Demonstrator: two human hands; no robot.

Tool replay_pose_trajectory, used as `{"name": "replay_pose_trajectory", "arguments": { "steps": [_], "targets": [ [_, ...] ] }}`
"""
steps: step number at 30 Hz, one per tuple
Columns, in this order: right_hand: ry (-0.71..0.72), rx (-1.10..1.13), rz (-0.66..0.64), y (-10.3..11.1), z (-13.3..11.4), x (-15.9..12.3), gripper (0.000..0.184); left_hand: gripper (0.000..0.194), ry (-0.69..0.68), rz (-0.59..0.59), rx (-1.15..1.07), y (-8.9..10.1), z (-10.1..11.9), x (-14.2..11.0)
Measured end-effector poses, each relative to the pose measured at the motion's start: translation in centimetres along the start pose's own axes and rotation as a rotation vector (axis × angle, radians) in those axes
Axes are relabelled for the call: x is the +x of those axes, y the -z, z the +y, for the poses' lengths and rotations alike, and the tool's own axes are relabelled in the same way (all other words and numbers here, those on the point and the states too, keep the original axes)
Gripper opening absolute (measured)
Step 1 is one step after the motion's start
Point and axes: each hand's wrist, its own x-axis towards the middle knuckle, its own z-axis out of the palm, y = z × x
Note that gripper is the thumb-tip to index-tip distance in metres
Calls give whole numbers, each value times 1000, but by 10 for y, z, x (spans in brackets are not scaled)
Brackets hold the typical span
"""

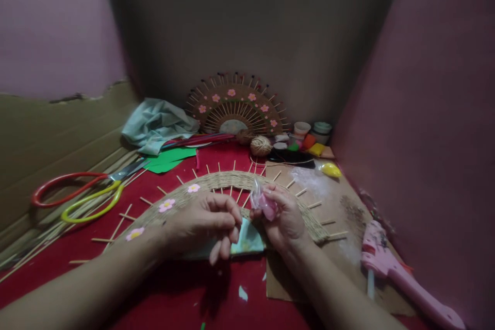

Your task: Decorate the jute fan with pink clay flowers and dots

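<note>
My right hand is closed around a small transparent plastic packet with soft pink material inside, probably clay. Just left of it, my left hand has its thumb and fingertips pinched together; anything between them is too small to make out. Both hands are over a half-round fan of thin sticks woven with tan twine. Pink flowers with yellow centres sit along the left side of its band. Pale blue fabric covers the fan's lower middle, partly hidden by my hands.
Scissors with red and yellow handles lie left, beside green sheets. A pink glue gun rests on cardboard at right. Behind are a finished-looking flowered fan, a twine ball and a yellow packet.
</note>
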Motion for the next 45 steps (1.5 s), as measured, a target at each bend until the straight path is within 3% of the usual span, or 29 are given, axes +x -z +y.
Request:
{"name": "replay_pose_trajectory", "arguments": {
  "steps": [4, 7, 10, 14, 25, 34, 38, 41, 45],
  "targets": [
    [-44, 6, 11, 4, 1, 0, 16, 13, 76, -206, -67, 1, -6, 1],
    [-60, 0, 18, 6, 1, -1, 16, 20, 120, -262, -95, 7, -10, 1],
    [-56, -13, 32, 8, -2, -4, 16, 20, 113, -259, -146, 12, -11, 1],
    [-37, -63, 21, 9, -5, -6, 15, 10, 78, -166, -205, 14, -9, 0],
    [-26, -153, -74, 8, 0, -7, 12, 22, -154, -100, -212, 3, -2, -5],
    [57, -199, -124, 8, -1, -10, 10, 16, 14, -265, -139, -2, 5, -5],
    [93, -212, -136, 7, -2, -15, 7, 16, 148, -250, 50, -4, 1, -6],
    [111, -229, -144, 6, -2, -18, 6, 16, 115, -234, 197, -6, 0, -7],
    [104, -245, -158, 4, -1, -18, 7, 15, 84, -326, 261, -8, 1, -8]
  ]
}}
